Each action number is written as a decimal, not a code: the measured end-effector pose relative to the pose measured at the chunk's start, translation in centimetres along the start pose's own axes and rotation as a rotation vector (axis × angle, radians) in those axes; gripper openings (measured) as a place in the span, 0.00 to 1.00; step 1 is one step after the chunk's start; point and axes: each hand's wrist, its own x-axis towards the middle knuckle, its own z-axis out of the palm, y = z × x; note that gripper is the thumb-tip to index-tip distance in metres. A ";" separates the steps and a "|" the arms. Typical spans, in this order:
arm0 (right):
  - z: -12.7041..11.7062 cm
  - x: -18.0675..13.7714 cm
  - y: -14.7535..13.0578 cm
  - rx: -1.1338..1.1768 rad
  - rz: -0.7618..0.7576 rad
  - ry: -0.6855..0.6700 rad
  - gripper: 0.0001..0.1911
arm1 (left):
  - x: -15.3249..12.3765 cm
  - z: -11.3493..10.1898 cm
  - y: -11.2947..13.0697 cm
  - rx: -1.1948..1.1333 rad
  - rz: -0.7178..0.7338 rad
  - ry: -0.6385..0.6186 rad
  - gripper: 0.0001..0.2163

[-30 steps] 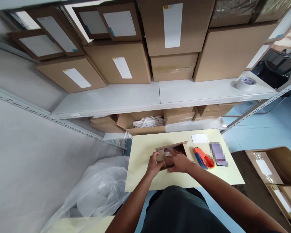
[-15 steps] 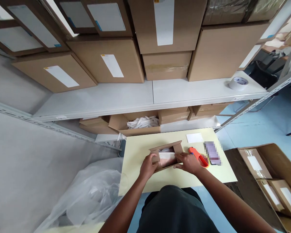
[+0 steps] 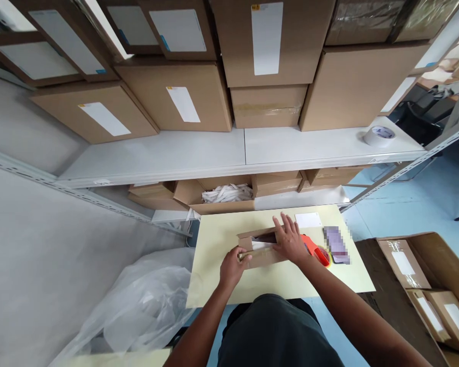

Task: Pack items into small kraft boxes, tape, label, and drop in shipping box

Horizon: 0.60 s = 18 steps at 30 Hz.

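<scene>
A small cardboard box (image 3: 265, 259) lies with its top open on the pale table, near flap folded out towards me. Inside it shows something white (image 3: 260, 245), partly hidden by the walls; its kind is unclear. My left hand (image 3: 232, 267) pinches the box's near left corner between thumb and fingers. Over the right end of the box is my right hand (image 3: 289, 239), fingers stretched and spread, its thumb side against the cardboard. Close by on the right lies a red tape dispenser (image 3: 309, 245), partly covered by that hand.
A white card (image 3: 308, 220) and a blurred purple item (image 3: 336, 244) lie on the table (image 3: 210, 285). Shelves ahead carry boxes (image 3: 176, 97) and a tape roll (image 3: 380, 136). A large carton (image 3: 453, 260) with small boxes stands right; plastic sheeting (image 3: 145, 300) lies left.
My right hand has lifted off the box's inside edge and moved up and away from me, fingers spreading. The near flap now stands out towards me, and the left hand has shifted onto the corner.
</scene>
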 end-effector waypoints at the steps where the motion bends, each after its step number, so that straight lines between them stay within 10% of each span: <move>1: 0.2 0.0 0.2 0.017 -0.039 -0.033 0.43 | -0.1 0.3 -0.1 -0.004 -0.030 0.022 0.11; 6: 2.7 -2.6 1.2 0.099 -0.197 -0.013 0.25 | -0.4 1.5 -0.5 -0.155 -0.073 0.078 0.32; 12: 3.8 -5.0 0.9 0.213 -0.128 0.030 0.24 | 0.2 2.6 -0.4 -0.065 0.159 0.103 0.23; 18: 4.6 -8.5 5.2 0.151 0.436 0.121 0.24 | 1.3 3.6 -1.0 -0.024 0.249 0.160 0.23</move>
